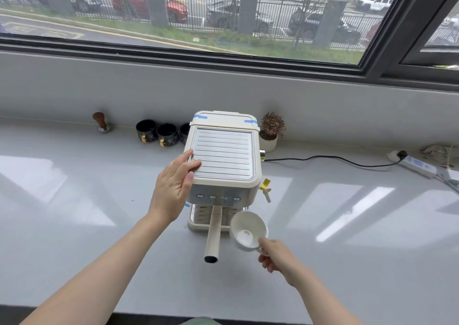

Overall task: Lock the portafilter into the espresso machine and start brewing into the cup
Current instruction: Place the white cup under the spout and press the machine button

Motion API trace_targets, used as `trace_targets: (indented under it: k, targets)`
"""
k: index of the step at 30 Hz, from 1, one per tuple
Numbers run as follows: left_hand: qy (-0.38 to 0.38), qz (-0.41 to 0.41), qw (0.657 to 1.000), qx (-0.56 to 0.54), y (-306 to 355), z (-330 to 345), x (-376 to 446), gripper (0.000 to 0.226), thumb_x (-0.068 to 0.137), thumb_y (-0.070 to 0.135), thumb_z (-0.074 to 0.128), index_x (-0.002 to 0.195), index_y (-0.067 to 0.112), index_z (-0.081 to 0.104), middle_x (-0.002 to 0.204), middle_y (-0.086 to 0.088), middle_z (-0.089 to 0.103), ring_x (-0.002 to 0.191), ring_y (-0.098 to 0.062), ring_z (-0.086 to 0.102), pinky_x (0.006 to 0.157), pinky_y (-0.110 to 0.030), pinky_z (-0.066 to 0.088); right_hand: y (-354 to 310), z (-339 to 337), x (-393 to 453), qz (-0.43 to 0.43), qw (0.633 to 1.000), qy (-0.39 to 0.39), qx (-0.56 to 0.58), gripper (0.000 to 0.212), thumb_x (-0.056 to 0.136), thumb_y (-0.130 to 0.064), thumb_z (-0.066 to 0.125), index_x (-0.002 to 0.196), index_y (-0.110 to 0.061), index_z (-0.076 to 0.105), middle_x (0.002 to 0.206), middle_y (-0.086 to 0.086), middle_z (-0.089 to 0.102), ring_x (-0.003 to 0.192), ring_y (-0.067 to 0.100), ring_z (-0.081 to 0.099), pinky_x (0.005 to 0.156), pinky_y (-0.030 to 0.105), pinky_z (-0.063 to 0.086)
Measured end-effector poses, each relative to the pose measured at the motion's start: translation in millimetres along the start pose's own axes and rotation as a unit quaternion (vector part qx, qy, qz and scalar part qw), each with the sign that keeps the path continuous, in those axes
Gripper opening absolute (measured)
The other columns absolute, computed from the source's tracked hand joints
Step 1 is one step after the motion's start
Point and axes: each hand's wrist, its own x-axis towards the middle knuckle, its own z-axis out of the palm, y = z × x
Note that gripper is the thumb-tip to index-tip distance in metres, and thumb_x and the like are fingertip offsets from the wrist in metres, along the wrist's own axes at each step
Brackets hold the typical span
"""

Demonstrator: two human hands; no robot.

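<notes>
Right hand holds the cup at the machine's front; left hand steadies the machine.

My right hand [275,255] has its fingers [264,259] pinched closed on the handle of the white cup [248,230], which is tilted with its mouth toward me, raised just in front of the drip tray [196,221] and right of the portafilter handle [213,235]. That handle projects straight toward me from under the espresso machine [223,155] (the basket end is hidden beneath the body, so I cannot tell whether it is fully locked). My left hand [173,183] lies flat, fingers [192,165] spread open, against the machine's top left edge. Four buttons [218,197] line the front panel. Farther back on the grey bench [74,200]: a tamper [101,123], dark cups [157,132], a small potted plant [270,132], and a power strip [417,165] at far right.
</notes>
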Motion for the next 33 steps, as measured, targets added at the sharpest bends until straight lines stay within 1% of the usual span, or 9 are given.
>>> trace_targets:
  k: [5, 13, 15, 18, 22, 25, 27, 30, 33]
  targets:
    - [-0.007, 0.0, 1.0, 0.006, 2.2, -1.5, -0.1, 0.043, 0.094, 0.042, 0.024, 0.125, 0.035, 0.052, 0.147, 0.023, 0.029, 0.134, -0.008, 0.035, 0.105, -0.03, 0.025, -37.9, 23.9, 16.5, -0.026, 0.998, -0.034, -0.054, 0.024, 0.084, -0.031, 0.049, 0.075, -0.01, 0.058, 0.067, 0.008, 0.059, 0.05, 0.018, 0.049, 0.049, 0.024, 0.041]
    - [-0.025, -0.003, 0.999, 0.035, 0.0, -3.4, -0.4, 0.041, 0.095, 0.043, 0.023, 0.128, 0.039, 0.047, 0.148, 0.025, 0.024, 0.14, -0.01, 0.027, 0.109, -0.034, 0.022, -71.9, 42.8, 53.5, -0.021, 0.993, -0.041, -0.108, 0.028, 0.085, -0.03, 0.046, 0.095, -0.007, 0.058, 0.066, 0.006, 0.054, 0.05, 0.017, 0.047, 0.047, 0.022, 0.041]
    - [-0.029, -0.002, 0.999, 0.039, -0.6, -4.3, -0.3, 0.041, 0.095, 0.043, 0.023, 0.128, 0.039, 0.047, 0.148, 0.026, 0.023, 0.141, -0.011, 0.026, 0.11, -0.034, 0.021, -76.6, 46.1, 59.6, -0.014, 0.992, -0.042, -0.117, 0.028, 0.085, -0.031, 0.045, 0.094, -0.008, 0.058, 0.066, 0.005, 0.055, 0.051, 0.016, 0.048, 0.047, 0.022, 0.041]
    - [-0.03, -0.002, 0.999, 0.038, -0.7, -6.2, -0.2, 0.042, 0.095, 0.042, 0.023, 0.128, 0.038, 0.048, 0.15, 0.022, 0.026, 0.141, -0.011, 0.026, 0.111, -0.036, 0.022, -79.9, 50.8, 67.0, -0.008, 0.994, -0.035, -0.103, 0.025, 0.081, -0.032, 0.049, 0.083, -0.009, 0.056, 0.065, 0.005, 0.055, 0.05, 0.016, 0.046, 0.049, 0.023, 0.041]
    - [-0.03, -0.003, 0.999, 0.035, 0.3, -6.8, -0.9, 0.042, 0.095, 0.042, 0.022, 0.127, 0.037, 0.049, 0.151, 0.017, 0.03, 0.141, -0.01, 0.026, 0.113, -0.037, 0.021, -76.7, 49.9, 73.4, -0.027, 0.996, -0.02, -0.077, 0.03, 0.079, -0.041, 0.052, 0.078, -0.01, 0.055, 0.061, 0.004, 0.054, 0.048, 0.016, 0.043, 0.05, 0.025, 0.041]
    - [-0.027, -0.002, 0.999, 0.031, -1.4, -6.9, -0.5, 0.042, 0.095, 0.042, 0.023, 0.127, 0.037, 0.049, 0.149, 0.021, 0.027, 0.141, -0.009, 0.026, 0.113, -0.038, 0.021, -74.9, 44.9, 75.9, -0.045, 0.997, -0.012, -0.056, 0.039, 0.082, -0.046, 0.057, 0.08, -0.007, 0.061, 0.066, 0.007, 0.061, 0.053, 0.017, 0.049, 0.055, 0.026, 0.045]
    - [-0.027, 0.0, 0.999, 0.029, -2.6, -6.1, -0.2, 0.041, 0.095, 0.042, 0.023, 0.127, 0.038, 0.048, 0.149, 0.022, 0.027, 0.141, -0.008, 0.026, 0.113, -0.038, 0.022, -74.4, 43.5, 73.6, -0.06, 0.997, -0.01, -0.056, 0.045, 0.084, -0.048, 0.057, 0.087, -0.004, 0.065, 0.074, 0.01, 0.066, 0.054, 0.017, 0.052, 0.054, 0.024, 0.048]
    - [-0.027, 0.001, 0.999, 0.024, -3.0, -5.5, -0.3, 0.04, 0.096, 0.042, 0.023, 0.127, 0.039, 0.048, 0.15, 0.021, 0.027, 0.14, -0.007, 0.026, 0.113, -0.038, 0.022, -71.5, 42.4, 67.2, -0.11, 0.985, 0.001, -0.135, 0.036, 0.091, -0.041, 0.05, 0.089, -0.006, 0.059, 0.07, 0.007, 0.058, 0.05, 0.017, 0.047, 0.046, 0.02, 0.043]
    - [-0.028, 0.001, 0.999, 0.022, -3.1, -5.1, -0.4, 0.041, 0.096, 0.042, 0.023, 0.128, 0.038, 0.048, 0.152, 0.018, 0.029, 0.14, -0.007, 0.027, 0.113, -0.039, 0.023, -59.2, 35.6, 60.8, -0.182, 0.953, 0.064, -0.233, 0.021, 0.095, -0.032, 0.048, 0.096, -0.013, 0.057, 0.073, 0.0, 0.056, 0.061, 0.014, 0.05, 0.053, 0.023, 0.04]
